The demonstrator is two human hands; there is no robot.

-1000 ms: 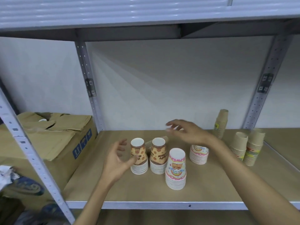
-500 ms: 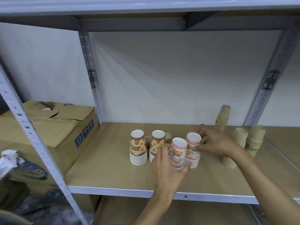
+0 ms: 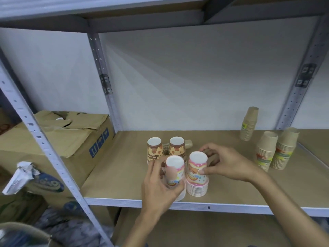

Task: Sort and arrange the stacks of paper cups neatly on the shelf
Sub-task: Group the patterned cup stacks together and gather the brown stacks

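Head view: near the shelf front edge, our left hand wraps one pink cup stack; right hand pinches its neighbour. Light, crushable paper—we grip low, gently.

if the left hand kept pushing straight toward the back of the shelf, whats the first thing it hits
Probably the two orange-brown bear cup stacks right behind the pink stack that the left hand grips. The gap between them looks small, though depth is hard to judge from this angle.
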